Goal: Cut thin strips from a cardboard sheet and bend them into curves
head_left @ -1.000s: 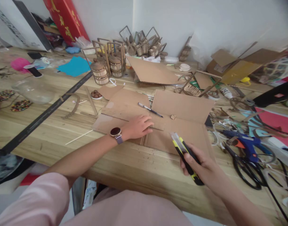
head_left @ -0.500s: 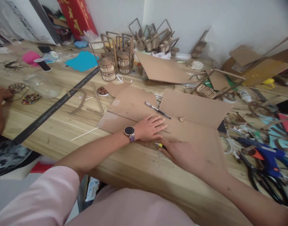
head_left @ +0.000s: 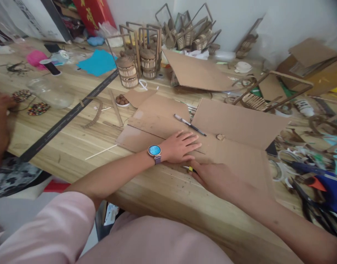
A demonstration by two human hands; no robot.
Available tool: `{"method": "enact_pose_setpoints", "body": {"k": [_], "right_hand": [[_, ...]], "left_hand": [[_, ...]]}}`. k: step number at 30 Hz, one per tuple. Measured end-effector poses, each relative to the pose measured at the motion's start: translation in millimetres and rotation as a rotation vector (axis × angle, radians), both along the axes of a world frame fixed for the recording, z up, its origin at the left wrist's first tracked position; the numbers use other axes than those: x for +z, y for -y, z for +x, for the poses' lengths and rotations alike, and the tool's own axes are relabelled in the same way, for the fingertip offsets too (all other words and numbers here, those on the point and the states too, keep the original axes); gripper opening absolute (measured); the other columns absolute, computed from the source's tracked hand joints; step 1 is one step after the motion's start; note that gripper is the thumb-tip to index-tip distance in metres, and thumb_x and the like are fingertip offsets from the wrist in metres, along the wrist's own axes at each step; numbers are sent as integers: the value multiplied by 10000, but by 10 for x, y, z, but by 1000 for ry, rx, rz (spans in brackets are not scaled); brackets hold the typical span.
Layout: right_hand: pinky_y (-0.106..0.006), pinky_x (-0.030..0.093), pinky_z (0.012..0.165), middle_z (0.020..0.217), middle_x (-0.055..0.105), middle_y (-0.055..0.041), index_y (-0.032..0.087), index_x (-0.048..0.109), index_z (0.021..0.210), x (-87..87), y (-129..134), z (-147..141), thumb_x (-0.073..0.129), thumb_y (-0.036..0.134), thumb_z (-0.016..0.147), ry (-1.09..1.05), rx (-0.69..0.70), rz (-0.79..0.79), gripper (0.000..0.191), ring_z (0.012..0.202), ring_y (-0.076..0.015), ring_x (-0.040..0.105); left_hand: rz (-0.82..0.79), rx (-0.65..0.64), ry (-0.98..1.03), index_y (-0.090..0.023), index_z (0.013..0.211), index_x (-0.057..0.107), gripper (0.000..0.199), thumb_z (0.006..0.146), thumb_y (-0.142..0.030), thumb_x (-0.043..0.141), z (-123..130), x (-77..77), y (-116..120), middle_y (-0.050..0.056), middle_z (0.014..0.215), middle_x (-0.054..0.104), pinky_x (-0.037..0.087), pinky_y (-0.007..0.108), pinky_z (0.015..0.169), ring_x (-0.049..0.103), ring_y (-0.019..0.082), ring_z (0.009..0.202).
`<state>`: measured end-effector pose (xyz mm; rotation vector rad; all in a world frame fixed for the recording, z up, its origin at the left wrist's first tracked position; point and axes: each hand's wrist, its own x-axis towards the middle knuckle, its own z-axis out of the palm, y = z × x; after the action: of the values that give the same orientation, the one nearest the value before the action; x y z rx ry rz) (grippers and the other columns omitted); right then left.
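My left hand (head_left: 182, 146) lies flat, fingers spread, on the brown cardboard (head_left: 240, 165) at the table's front edge. Close beside it, my right hand (head_left: 212, 176) is closed round a small yellow-and-black utility knife (head_left: 191, 169); its tip points left by the cardboard's near edge, and most of the handle is hidden in my fingers. A pen (head_left: 190, 125) rests on the cardboard beyond my left fingers. To its right is a small crumpled brown scrap (head_left: 220, 137). One cardboard flap (head_left: 240, 121) stands raised at the back right.
Small lidded baskets with tall handles (head_left: 127, 69) stand behind. A bowl of brown nut-like balls (head_left: 121, 100) sits left of centre. At right lie a blue glue gun (head_left: 329, 187) and black-handled scissors (head_left: 308, 205). Another person's hand (head_left: 2, 110) is at the far left, near beads (head_left: 38, 108).
The view has shifted slightly, so most things appear a little farther right. The watch face on my left wrist has lit up. Both hands keep nearly the same place on the cardboard.
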<state>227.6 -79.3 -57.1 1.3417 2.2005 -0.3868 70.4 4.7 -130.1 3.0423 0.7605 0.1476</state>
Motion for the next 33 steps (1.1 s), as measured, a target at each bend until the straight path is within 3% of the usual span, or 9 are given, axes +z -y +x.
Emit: {"method": "enact_pose_setpoints", "body": {"k": [9,17,33], "right_hand": [[-328,486,591,978,751,-126,149,569,1258,61,-58,-89,373,309,1016,54,2,-25,350,885,-289,727],[-264,465,563,810,750,-125,117,616,1185,243,-104,-271,531,-3,831,189,128,-6,384,770,-249,742],[-265,471,540,801,747,-104,123,596,1247,159,-110,-213,590,31,799,205,156,-28,457,781,-249,739]], "left_hand": [[24,-7,22,-191,1506,382,601,1011,-531,362,1,-33,-10,109,1589,330,215,503,1172,286,299,1461],[1,-13,2,-189,1517,363,614,1014,-540,331,-1,-20,-14,109,1598,311,204,502,1175,278,306,1465],[22,-30,15,-192,1515,362,631,1003,-560,350,-16,-79,-49,99,1599,311,196,499,1173,275,296,1466]]}}
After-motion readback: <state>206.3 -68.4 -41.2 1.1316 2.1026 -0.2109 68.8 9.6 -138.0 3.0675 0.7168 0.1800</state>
